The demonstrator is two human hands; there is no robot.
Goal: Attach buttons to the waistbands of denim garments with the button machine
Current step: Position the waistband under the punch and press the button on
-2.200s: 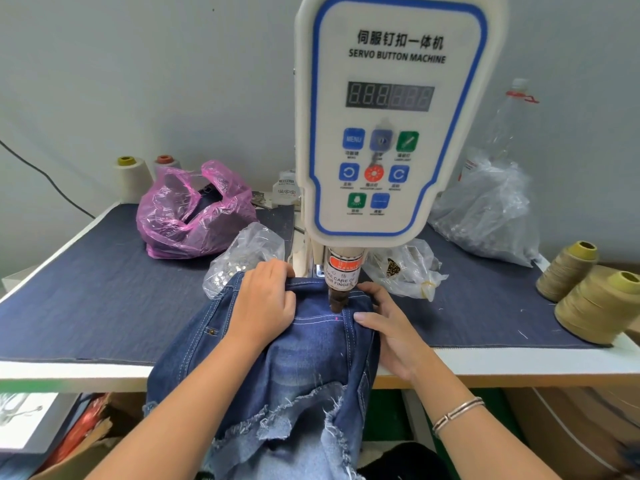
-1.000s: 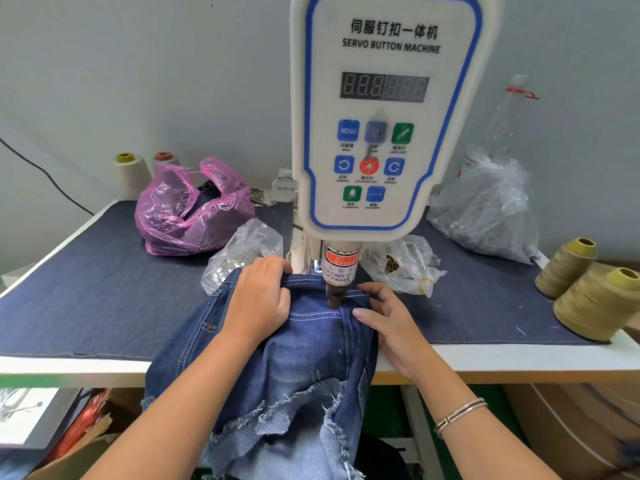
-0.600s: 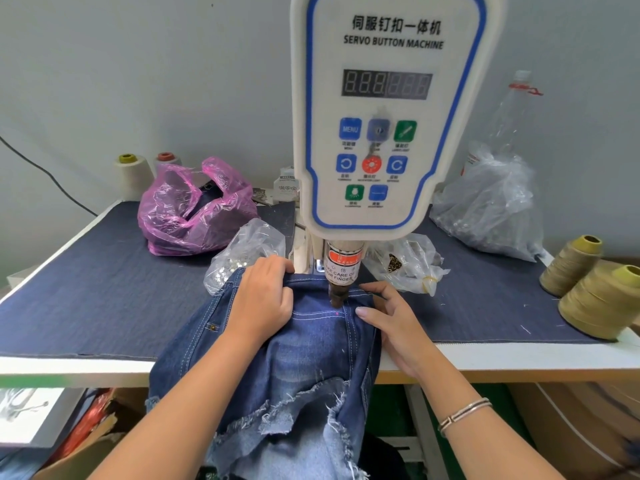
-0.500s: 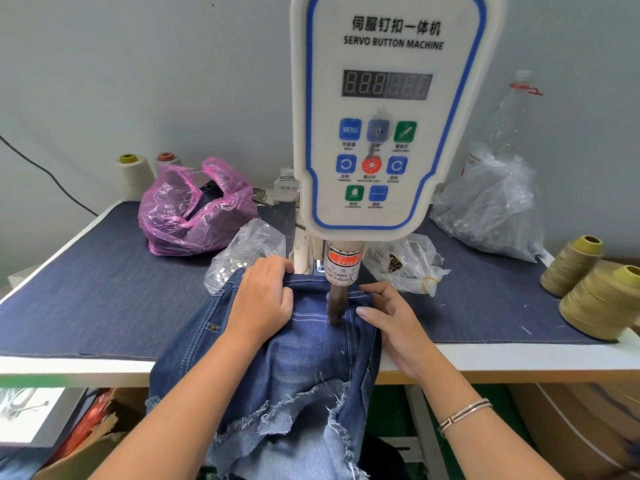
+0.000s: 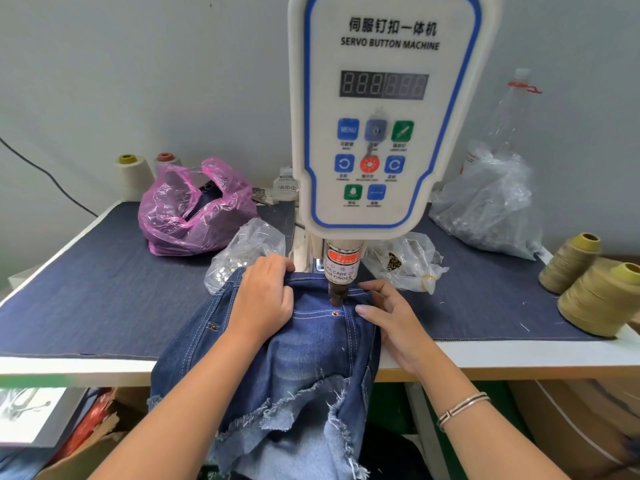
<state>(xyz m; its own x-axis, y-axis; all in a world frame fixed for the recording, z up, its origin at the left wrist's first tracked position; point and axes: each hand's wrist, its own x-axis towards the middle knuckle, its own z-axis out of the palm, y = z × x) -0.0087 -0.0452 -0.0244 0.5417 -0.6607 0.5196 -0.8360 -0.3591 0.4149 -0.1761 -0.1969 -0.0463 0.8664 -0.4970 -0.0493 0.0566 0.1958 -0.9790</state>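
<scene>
Punch (image 5: 337,295): risen; rivet (image 5: 335,313) now set between your left hand (image 5: 265,299) and right hand (image 5: 391,318), both gripping the waistband (image 5: 311,308).

The button machine (image 5: 384,126) stands at the middle of the table (image 5: 104,299), its punch (image 5: 338,292) over the waistband of the denim shorts (image 5: 304,348), which hang over the front edge. Left hand (image 5: 265,299) lies left of the punch, right hand (image 5: 394,320) right; thread cones (image 5: 599,296) sit far right
</scene>
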